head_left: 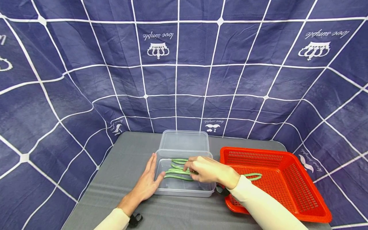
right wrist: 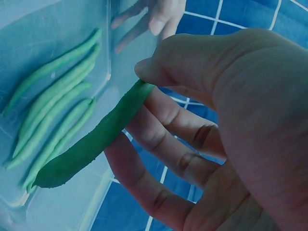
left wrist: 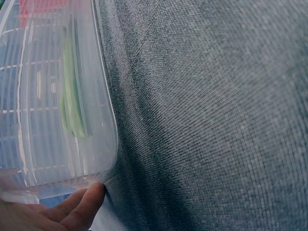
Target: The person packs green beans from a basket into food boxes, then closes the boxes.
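Right wrist view has the right hand (right wrist: 226, 120) pinching one green bean (right wrist: 91, 144) between thumb and fingers over the clear tub (head_left: 184, 174) at the desk (head_left: 120, 179) centre. I'd judge the light pinch could let it tip onto the rim. Left hand (head_left: 148, 182), fingers straight, steadies the tub at nine o'clock; red basket (head_left: 287, 179) sits at three o'clock with another bean (head_left: 253, 176), and a lid (head_left: 184, 140) at twelve.

Both arms are covered by close-fitting, cream-coloured long sleeves that end at the wrists. The left hand (head_left: 147, 182) and the right hand (head_left: 207, 170) are left bare, with no gloves or rings to be seen. A small black device on a strap is worn at each wrist, just below the cuff. No markings are shown on the sleeves.
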A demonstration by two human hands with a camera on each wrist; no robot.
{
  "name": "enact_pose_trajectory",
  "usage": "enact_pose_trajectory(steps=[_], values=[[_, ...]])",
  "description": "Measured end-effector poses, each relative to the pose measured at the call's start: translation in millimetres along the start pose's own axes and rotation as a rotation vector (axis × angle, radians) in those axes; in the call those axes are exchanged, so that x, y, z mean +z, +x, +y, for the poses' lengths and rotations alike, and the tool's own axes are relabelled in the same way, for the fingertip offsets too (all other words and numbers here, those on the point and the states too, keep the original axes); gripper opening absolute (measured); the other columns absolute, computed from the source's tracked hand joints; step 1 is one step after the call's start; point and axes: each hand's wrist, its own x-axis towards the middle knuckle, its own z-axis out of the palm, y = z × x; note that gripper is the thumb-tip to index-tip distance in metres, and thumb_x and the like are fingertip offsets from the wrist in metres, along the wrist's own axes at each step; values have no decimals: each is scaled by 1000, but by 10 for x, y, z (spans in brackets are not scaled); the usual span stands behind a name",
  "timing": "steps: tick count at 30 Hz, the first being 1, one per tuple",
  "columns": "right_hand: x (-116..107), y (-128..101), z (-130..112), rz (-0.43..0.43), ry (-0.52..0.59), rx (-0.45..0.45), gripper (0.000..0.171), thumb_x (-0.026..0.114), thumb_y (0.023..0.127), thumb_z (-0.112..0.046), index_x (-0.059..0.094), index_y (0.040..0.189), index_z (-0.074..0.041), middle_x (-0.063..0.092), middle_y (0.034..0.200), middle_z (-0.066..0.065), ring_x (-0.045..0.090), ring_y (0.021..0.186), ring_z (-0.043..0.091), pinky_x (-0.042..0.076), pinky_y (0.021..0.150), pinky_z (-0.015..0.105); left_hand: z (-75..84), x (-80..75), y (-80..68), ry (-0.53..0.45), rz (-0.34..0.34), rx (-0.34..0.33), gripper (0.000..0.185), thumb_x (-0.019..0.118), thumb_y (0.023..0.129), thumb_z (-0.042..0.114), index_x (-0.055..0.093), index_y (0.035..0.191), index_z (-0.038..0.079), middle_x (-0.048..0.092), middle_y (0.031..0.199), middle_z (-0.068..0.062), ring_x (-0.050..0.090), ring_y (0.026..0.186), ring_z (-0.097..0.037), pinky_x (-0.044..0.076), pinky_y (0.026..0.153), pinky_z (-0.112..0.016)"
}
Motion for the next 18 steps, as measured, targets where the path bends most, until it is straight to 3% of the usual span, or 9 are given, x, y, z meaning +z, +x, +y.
enact_pose_trajectory(steps=[11, 18], values=[[71, 81, -65, 2, -30, -11, 28, 88, 98, -13, 86, 125, -21, 76, 102, -8, 63, 82, -4, 58, 75, 22, 13, -9, -12, -6, 14, 13, 80, 56, 122, 28, 17, 185, -2, 18, 196, -22, 34, 177, -48, 37, 138, -66], [99, 104, -71, -4, -8, -9, 29, 89, 102, -19, 85, 130, -22, 80, 114, -4, 76, 95, 4, 65, 84, 28, 7, -4, -6, -15, 6, 10, 79, 52, 124, 31, 15, 185, -2, 16, 196, -22, 33, 178, -47, 36, 139, -65]])
